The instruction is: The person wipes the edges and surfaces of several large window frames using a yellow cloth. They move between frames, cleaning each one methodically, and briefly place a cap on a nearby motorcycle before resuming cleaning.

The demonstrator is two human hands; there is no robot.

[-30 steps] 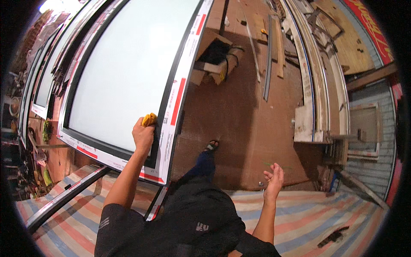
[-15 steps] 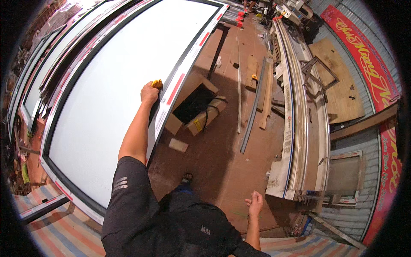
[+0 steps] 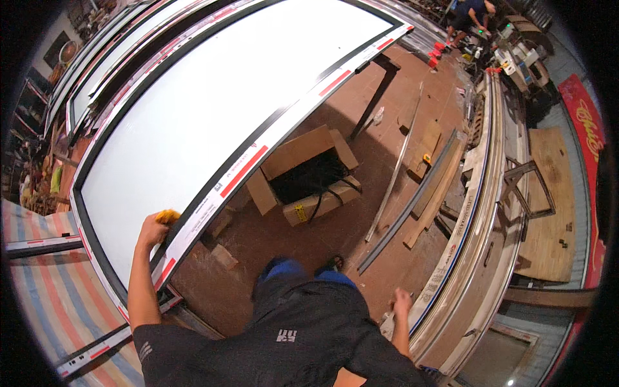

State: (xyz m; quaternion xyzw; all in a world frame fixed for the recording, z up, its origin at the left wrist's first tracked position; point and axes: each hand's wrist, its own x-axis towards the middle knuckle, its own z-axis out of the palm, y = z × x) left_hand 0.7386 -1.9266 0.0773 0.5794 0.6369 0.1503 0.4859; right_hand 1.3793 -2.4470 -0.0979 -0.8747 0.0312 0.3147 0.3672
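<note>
My left hand (image 3: 151, 232) is closed around a small yellow object (image 3: 168, 216), whose exact kind I cannot make out. It presses down at the near end of a large white panel (image 3: 213, 122), along the black strip (image 3: 261, 132) inside the white frame (image 3: 242, 173). Red-marked labels run along that frame. Off to the right, my right hand (image 3: 402, 302) hangs low over the floor beside a stack of long profiles, fingers loosely curled and nothing visible in them.
Under the panel's edge stands an open cardboard box (image 3: 303, 158) with dark contents. Boards and a grey strip (image 3: 406, 206) lie on the brown floor. Long profiles (image 3: 480, 238) are stacked at right. Striped sheeting (image 3: 48, 290) spreads at left. A person (image 3: 471, 16) crouches far right.
My left hand has slid along the panel's black strip toward its near end, the yellow object still in it. My body and view have shifted, and the far person now shows more fully.
</note>
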